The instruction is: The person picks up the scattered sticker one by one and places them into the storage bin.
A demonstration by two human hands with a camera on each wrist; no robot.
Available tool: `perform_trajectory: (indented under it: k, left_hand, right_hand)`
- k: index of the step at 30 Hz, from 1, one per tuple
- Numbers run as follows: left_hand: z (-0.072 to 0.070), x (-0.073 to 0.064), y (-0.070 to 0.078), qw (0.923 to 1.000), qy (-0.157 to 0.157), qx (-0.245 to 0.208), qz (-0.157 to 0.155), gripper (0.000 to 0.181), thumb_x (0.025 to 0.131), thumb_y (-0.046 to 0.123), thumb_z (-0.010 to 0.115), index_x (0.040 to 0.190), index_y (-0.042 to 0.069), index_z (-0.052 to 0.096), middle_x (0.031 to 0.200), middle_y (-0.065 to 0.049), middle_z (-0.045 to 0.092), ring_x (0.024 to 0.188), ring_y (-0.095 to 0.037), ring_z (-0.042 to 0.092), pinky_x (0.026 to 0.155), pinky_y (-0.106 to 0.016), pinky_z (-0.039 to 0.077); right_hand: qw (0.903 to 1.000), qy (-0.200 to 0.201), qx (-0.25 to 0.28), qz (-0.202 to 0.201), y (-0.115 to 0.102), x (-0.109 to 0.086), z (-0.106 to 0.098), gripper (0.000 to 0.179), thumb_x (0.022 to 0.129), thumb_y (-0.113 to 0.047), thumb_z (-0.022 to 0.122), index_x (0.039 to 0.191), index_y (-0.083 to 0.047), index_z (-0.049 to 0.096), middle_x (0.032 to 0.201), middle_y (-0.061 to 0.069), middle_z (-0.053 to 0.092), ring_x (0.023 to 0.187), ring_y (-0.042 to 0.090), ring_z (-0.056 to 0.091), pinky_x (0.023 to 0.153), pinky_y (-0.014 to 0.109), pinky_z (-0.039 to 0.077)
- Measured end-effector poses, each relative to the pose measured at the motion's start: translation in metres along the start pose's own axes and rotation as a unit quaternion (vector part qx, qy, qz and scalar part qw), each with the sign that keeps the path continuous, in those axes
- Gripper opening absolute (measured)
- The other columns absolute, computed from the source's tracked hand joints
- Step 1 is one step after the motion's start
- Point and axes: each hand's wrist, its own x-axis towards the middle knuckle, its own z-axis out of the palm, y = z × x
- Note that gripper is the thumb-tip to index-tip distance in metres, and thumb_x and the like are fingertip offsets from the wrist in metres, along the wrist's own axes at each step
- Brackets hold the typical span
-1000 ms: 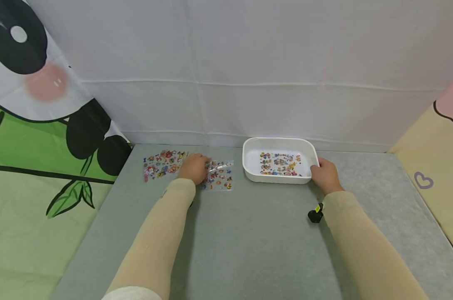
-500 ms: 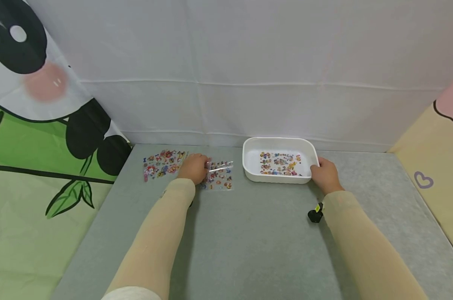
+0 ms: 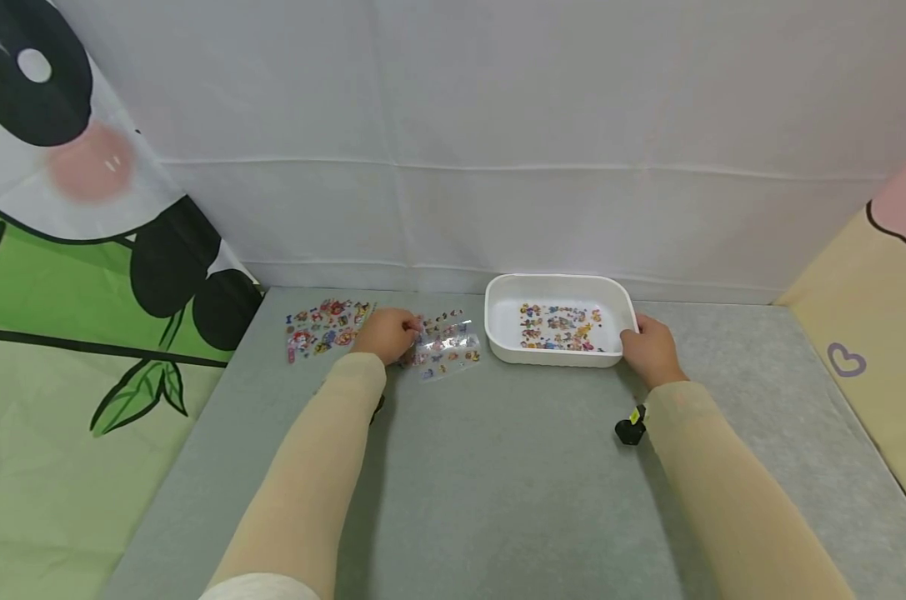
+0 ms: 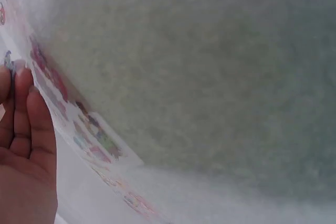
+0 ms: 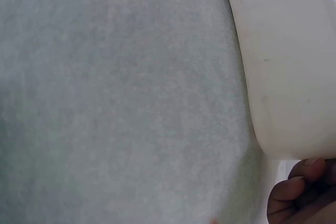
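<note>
My left hand pinches the left edge of a clear sticker sheet dotted with small colourful figures. The sheet's right part tilts and shines just left of a white plastic tray. In the left wrist view, fingertips meet the sheet's edge near the grey tabletop. A second sheet of colourful stickers lies flat to the left of that hand, partly behind it. My right hand holds the tray by its right end; in the right wrist view its fingers curl at the tray's corner.
Another sheet of stickers lies inside the tray. Behind the grey table hangs a white cloth, and printed cloths flank both sides. A small black device is at my right wrist.
The sticker sheet in my left hand has turned and shifted slightly right, lifting from its flat position. The left hand has edged slightly left. My right hand and the tray stay put.
</note>
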Motion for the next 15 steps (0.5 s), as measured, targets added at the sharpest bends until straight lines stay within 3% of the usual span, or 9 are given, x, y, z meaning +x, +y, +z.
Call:
perform_trajectory:
  k: [6,15]
  left_hand:
    - [-0.004,0.004,-0.006,0.9967,-0.027,-0.073,-0.025,0.012,0.101,0.017,0.068,0.107,0.015,0.078,0.106,-0.004,0.073,0.086,-0.021,0.065,0.076,-0.040,0.053]
    - [-0.014,-0.001,-0.002,0.9824,-0.054,-0.155,-0.090,0.012,0.102,0.015,0.068,0.107,0.013,0.079,0.095,-0.005,0.074,0.085,-0.021,0.069,0.071,-0.037,0.056]
  right_hand:
    - [0.9998,0.007,-0.010,-0.016,0.002,0.001,0.000,0.051,0.102,-0.014,0.040,0.148,0.007,0.048,0.144,0.027,0.054,0.123,0.036,0.051,0.107,0.052,0.043]
    - [0.9999,0.003,-0.006,-0.012,0.002,0.000,0.000,0.052,0.103,-0.013,0.040,0.150,0.007,0.047,0.145,0.026,0.053,0.124,0.036,0.051,0.108,0.053,0.044]
